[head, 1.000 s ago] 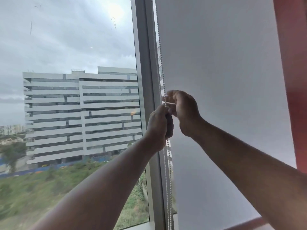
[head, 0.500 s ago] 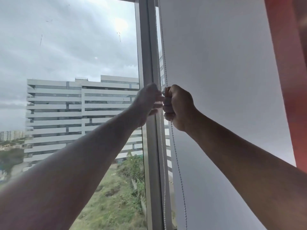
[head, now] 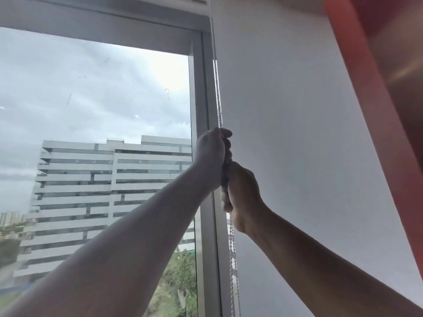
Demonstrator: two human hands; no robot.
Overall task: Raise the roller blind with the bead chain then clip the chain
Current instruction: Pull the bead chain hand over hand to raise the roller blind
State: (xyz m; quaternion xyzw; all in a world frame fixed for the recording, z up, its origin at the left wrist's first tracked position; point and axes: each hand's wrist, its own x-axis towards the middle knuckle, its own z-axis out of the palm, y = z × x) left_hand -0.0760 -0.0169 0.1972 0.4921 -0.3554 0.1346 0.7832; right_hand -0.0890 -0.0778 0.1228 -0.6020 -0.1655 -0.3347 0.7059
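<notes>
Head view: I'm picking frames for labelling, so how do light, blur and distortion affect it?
Head view: backlit by bright overcast sky, so the left hand and right hand look dim; the bead chain is soft but readable; the red curtain at right is blurred; wide-angle bending curves the window frame; smudges mark the glass.

1. A single head-worn, wide-angle view looks forward and tilted upward from the person's own standpoint.
2. It faces a window frame (head: pixel 201 133), with glass on the left and a white roller blind (head: pixel 286 133) on the right.
3. It sits close: both forearms reach in from the bottom edge, and the left hand (head: pixel 211 156) and right hand (head: pixel 242 193) meet near centre.
</notes>
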